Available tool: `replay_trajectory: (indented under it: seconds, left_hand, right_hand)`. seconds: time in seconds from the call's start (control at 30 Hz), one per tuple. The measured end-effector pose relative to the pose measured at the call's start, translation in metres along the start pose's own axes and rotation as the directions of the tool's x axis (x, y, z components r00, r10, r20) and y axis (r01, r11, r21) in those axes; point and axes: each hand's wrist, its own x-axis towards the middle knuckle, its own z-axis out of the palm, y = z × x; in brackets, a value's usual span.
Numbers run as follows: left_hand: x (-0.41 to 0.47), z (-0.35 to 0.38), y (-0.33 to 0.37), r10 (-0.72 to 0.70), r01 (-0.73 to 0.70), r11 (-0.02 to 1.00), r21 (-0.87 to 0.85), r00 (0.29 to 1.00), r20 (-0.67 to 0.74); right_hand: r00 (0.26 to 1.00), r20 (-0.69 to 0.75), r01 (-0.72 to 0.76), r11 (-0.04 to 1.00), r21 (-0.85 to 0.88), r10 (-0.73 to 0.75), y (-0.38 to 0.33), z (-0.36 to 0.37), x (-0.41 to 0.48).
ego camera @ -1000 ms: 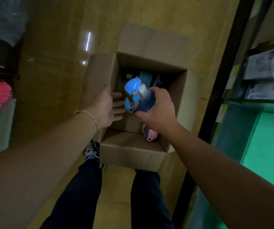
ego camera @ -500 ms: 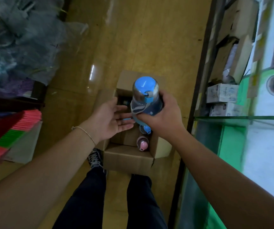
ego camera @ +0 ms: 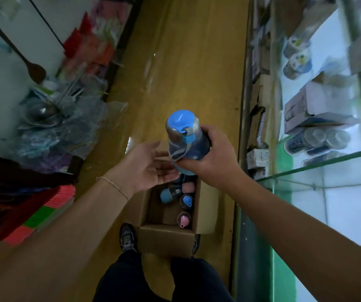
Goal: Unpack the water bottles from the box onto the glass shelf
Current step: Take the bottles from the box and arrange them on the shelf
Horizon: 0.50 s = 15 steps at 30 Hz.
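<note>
Both forearms are bare, with no sleeves in view. A thin, pale beaded bracelet (ego camera: 112, 185) circles the left wrist. The legs are in dark trousers (ego camera: 131, 277), and the feet wear dark lace-up sneakers (ego camera: 127, 237) with lighter laces; the right shoe is mostly hidden.

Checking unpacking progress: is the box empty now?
No, the box on the floor still holds bottles, including a pink-capped one and a blue-capped one.
</note>
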Motion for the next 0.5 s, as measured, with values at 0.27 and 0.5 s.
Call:
replay_trajectory:
  seconds: [0.27, 0.5]
  left_hand:
    - [-0.089, 0.02, 0.035, 0.128, -0.132, 0.991, 0.027, 0.986, 0.11]
    - [-0.148, 0.025, 0.064, 0.186, -0.219, 0.969, 0.111, 0.95, 0.249]
  right_hand:
    - [0.982, -0.042, 0.182, 0.983, -0.031, -0.183, -0.093, -0.044, -0.018]
    - [0.954, -0.21, 0.207, 0.977, -0.048, -0.212, -0.156, -0.057, -0.041]
